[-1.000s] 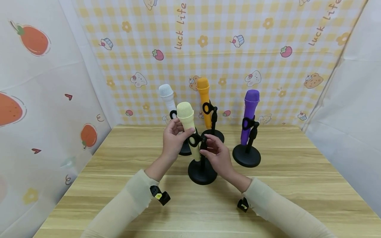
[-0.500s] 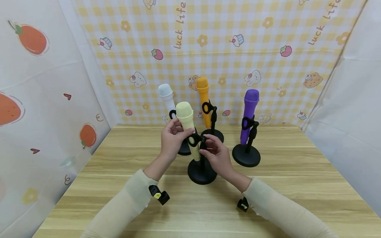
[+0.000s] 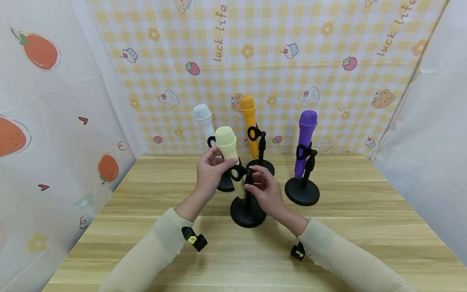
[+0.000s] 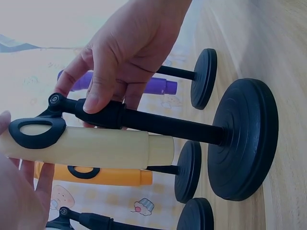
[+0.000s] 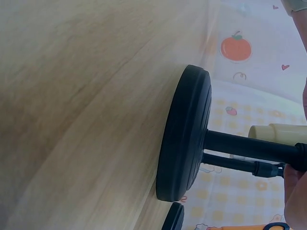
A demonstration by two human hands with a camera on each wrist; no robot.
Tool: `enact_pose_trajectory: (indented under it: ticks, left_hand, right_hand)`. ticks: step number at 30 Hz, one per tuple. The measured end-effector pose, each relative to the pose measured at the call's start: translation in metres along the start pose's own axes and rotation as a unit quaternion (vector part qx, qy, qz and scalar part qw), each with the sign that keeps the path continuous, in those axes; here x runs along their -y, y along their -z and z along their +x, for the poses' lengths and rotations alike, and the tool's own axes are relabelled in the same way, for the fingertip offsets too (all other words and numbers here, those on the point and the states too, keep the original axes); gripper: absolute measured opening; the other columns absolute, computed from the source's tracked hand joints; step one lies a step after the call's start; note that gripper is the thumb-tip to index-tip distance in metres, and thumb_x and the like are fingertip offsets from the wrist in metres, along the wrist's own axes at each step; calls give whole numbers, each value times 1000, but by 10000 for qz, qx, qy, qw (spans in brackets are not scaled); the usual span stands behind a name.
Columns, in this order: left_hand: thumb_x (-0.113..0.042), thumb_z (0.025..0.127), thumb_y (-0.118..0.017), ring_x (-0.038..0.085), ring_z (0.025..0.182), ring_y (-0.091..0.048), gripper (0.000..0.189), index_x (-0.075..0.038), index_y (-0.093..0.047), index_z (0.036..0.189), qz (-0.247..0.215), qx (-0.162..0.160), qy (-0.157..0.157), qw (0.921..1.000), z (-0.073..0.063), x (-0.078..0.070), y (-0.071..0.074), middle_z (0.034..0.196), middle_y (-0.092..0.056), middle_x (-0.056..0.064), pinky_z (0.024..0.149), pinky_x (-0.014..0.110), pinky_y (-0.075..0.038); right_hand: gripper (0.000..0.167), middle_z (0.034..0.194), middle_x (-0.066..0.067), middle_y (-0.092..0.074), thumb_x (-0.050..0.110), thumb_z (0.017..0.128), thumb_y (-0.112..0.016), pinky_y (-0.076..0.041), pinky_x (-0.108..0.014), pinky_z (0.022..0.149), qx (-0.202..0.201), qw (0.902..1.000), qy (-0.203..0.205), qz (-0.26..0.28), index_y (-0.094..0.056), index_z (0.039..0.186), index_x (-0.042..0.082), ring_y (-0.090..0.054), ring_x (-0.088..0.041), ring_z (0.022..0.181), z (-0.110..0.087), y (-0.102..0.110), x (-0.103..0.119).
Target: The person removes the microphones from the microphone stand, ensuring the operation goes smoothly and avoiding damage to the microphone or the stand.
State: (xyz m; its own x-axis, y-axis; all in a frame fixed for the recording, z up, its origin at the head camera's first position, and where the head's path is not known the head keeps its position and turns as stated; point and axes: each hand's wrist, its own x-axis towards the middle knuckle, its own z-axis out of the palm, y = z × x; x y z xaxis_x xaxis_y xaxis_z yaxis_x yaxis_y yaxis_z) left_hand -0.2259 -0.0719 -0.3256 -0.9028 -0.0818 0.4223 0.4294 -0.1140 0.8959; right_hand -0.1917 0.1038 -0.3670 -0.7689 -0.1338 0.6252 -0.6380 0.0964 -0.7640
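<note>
A pale yellow microphone [image 3: 227,142] leans in the ring clip [image 3: 236,172] of a black desk stand [image 3: 248,213] at the middle of the table. My left hand [image 3: 210,172] grips the microphone below its head, thumb in front and fingers behind. From the other side my right hand [image 3: 268,190] pinches the stand's upper pole, just under the clip joint. In the left wrist view the microphone's lower end [image 4: 160,150] sticks out through the clip, alongside the pole [image 4: 172,127]. The round base stands flat on the wooden table.
Close behind are a white microphone [image 3: 204,117] and an orange microphone [image 3: 249,117], each in a black stand. A purple microphone [image 3: 306,129] stands in its own stand to the right. Patterned cloth [image 3: 277,77] hangs behind the wooden table [image 3: 350,227].
Both hands keep their places on the microphone and the stand. The whole head view shifts only very slightly.
</note>
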Motion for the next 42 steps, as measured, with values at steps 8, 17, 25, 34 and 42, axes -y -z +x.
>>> enact_pose_trajectory:
  ticks: [8,17,25,34,42]
  left_hand:
    - [-4,77,-82,18,81,-64,41,-5,-66,115,-31,118,69,9999,1,-2,-1,97,-68,4,74,31,-56]
    - [-4,77,-81,18,81,-64,42,-4,-65,116,-63,124,105,9998,3,1,1,98,-68,6,74,33,-57]
    - [-2,77,-80,16,81,-64,40,-2,-65,114,-234,195,129,9995,1,2,4,97,-68,3,74,32,-57]
    - [0,78,-78,16,81,-64,35,-2,-66,111,-446,309,193,9983,4,5,8,94,-70,2,73,32,-57]
    - [2,78,-77,14,78,-64,30,-8,-68,105,-704,395,76,9967,6,7,11,92,-70,2,70,29,-57]
  right_hand:
    - [42,95,-23,-61,-13,82,-70,-57,-36,78,-48,9999,-121,-86,-54,120,-8,-63,-31,85,0,2,2]
    - [38,95,-24,-61,-12,82,-70,-55,-25,77,-66,9990,-435,111,-55,117,-10,-61,-26,85,0,2,2]
    - [36,95,-24,-61,-13,82,-70,-54,-23,77,-111,9954,-899,299,-57,115,-9,-60,-22,85,0,1,5]
    - [36,97,-25,-61,-12,83,-69,-54,-24,78,-78,9953,-890,370,-56,116,-10,-60,-25,86,1,0,7]
    - [36,98,-25,-62,-11,84,-69,-54,-25,79,-82,9955,-889,304,-56,117,-9,-61,-30,89,1,-1,8]
